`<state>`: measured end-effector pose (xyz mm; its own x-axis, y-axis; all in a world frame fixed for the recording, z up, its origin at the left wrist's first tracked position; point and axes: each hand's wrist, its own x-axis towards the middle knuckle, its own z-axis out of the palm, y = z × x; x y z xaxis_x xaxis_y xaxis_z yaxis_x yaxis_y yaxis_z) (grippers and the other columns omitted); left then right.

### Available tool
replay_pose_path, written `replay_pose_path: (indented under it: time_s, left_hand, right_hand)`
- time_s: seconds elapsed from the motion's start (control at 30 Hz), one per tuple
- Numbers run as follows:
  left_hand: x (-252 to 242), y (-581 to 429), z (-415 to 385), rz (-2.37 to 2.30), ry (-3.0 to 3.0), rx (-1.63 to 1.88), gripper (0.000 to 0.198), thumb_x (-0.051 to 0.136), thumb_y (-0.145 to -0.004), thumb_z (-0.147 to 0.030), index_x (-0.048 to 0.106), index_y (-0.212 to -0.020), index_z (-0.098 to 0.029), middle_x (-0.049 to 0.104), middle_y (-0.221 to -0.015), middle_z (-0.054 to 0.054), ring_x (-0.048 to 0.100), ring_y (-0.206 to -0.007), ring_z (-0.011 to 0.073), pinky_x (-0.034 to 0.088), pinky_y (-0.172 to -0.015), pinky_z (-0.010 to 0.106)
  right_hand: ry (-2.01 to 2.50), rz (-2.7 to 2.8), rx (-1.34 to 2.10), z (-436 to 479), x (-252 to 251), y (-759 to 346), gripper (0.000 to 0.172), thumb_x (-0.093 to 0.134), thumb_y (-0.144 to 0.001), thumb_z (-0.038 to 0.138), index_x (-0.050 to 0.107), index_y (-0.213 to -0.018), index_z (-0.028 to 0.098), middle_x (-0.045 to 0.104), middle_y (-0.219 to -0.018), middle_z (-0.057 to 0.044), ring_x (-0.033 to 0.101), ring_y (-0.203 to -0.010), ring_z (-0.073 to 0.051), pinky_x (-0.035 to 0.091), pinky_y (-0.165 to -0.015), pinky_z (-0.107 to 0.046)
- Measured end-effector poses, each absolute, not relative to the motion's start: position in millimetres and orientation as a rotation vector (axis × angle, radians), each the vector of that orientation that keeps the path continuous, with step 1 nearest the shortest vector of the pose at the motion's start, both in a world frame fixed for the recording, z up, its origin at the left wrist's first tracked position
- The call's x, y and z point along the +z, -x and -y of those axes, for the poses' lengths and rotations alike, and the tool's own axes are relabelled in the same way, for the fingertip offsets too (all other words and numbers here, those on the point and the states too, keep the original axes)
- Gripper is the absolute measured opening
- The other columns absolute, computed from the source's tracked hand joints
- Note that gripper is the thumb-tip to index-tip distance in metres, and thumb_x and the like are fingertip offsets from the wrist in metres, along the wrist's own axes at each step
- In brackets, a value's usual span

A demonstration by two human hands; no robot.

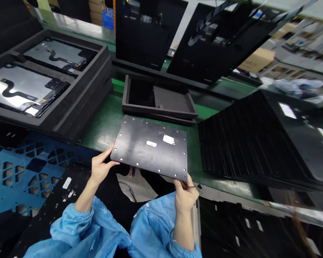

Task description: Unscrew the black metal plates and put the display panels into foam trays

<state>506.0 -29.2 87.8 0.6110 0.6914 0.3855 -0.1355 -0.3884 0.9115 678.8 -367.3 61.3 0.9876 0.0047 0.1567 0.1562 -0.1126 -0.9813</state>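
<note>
A flat black plate [140,143] with small holes along its edges and white labels is held tilted above the front of the green bench. At its near left corner, my left hand [99,168] pinches the edge between thumb and fingers. My right hand [187,195] grips the near right corner, its thumb along the lower edge. A thin dark stick-like tool [195,186] with a dark tip pokes out from the right hand; its kind is unclear. Just beyond the plate, a dark foam tray [192,104] with a black panel in its left part rests on the bench.
Stacked foam trays [95,71] with silver display panels [24,87] stand at left. A row of black panels [226,136] fills the right side. Two large black panels [148,36] lean at the back. The green bench [102,122] ends near my body; a blue plastic pallet [40,165] lies lower left.
</note>
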Motion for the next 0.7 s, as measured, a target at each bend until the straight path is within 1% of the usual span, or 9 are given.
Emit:
replay_pose_path:
  time_s: [0.07,0.13,0.27,0.33,0.43,0.5,0.6,0.7]
  left_hand:
    - [84.6,-505.8,28.6,-0.46,-1.762,0.961,0.074,0.098,-0.079,-0.047,0.072,-0.145,-0.026,0.071,-0.145,0.008,0.074,-0.128,0.0371,0.06,-0.117,0.048]
    - [81.4,-505.4,27.8,-0.469,-1.757,0.943,0.077,0.098,-0.079,-0.046,0.07,-0.147,-0.025,0.07,-0.147,0.008,0.073,-0.129,0.0371,0.059,-0.118,0.049]
    - [82.3,-503.5,25.9,-0.444,-1.744,0.877,0.077,0.095,-0.083,-0.045,0.065,-0.151,-0.024,0.066,-0.151,0.01,0.069,-0.135,0.0369,0.055,-0.121,0.051]
    - [86.6,-501.7,25.8,-0.424,-1.77,0.886,0.071,0.095,-0.084,-0.042,0.068,-0.148,-0.025,0.069,-0.148,0.01,0.072,-0.131,0.0359,0.058,-0.119,0.049]
    - [92.1,-498.6,27.9,-0.413,-1.799,1.001,0.052,0.093,-0.087,-0.033,0.077,-0.136,-0.026,0.078,-0.133,0.01,0.08,-0.116,0.0333,0.066,-0.109,0.046]
    - [92.9,-497.3,29.9,-0.423,-1.796,1.047,0.043,0.092,-0.088,-0.029,0.081,-0.129,-0.025,0.081,-0.124,0.009,0.083,-0.106,0.0318,0.07,-0.102,0.045]
    - [90.1,-497.4,31.3,-0.442,-1.778,1.039,0.041,0.092,-0.087,-0.029,0.082,-0.127,-0.025,0.082,-0.121,0.007,0.084,-0.103,0.0316,0.072,-0.098,0.045]
    - [84.9,-499.2,30.5,-0.438,-1.753,1.011,0.044,0.093,-0.086,-0.029,0.081,-0.129,-0.027,0.081,-0.126,0.006,0.083,-0.105,0.0312,0.072,-0.099,0.045]
  right_hand:
    - [1.689,0.122,-0.133,366.3,63.4,-678.5,0.056,0.093,-0.076,0.042,0.082,-0.123,0.014,0.079,-0.125,-0.013,0.075,-0.114,-0.03,0.061,-0.105,-0.044]
    - [1.672,0.11,-0.131,364.2,66.5,-677.6,0.057,0.094,-0.075,0.042,0.082,-0.122,0.014,0.08,-0.123,-0.012,0.076,-0.11,-0.029,0.062,-0.103,-0.042]
    - [1.643,0.055,-0.138,360.6,72.0,-674.8,0.061,0.097,-0.07,0.042,0.082,-0.121,0.014,0.082,-0.112,-0.01,0.078,-0.095,-0.025,0.064,-0.094,-0.038]
    - [1.663,0.031,-0.151,360.8,72.7,-673.4,0.061,0.097,-0.069,0.045,0.083,-0.12,0.014,0.083,-0.104,-0.01,0.077,-0.087,-0.023,0.065,-0.087,-0.036]
    - [1.698,0.002,-0.15,363.6,71.1,-672.0,0.059,0.095,-0.07,0.05,0.083,-0.115,0.013,0.082,-0.097,-0.009,0.075,-0.08,-0.022,0.064,-0.077,-0.033]
    - [1.729,-0.005,-0.155,365.3,69.5,-672.3,0.057,0.093,-0.071,0.051,0.082,-0.112,0.013,0.081,-0.093,-0.008,0.073,-0.076,-0.021,0.063,-0.073,-0.032]
    - [1.78,0.0,-0.173,364.5,67.3,-674.8,0.051,0.089,-0.071,0.052,0.079,-0.102,0.014,0.077,-0.084,-0.006,0.07,-0.073,-0.02,0.061,-0.072,-0.032]
    - [1.817,-0.012,-0.166,361.0,66.0,-678.7,0.046,0.092,-0.062,0.049,0.074,-0.086,0.015,0.073,-0.076,-0.004,0.066,-0.07,-0.019,0.059,-0.071,-0.033]
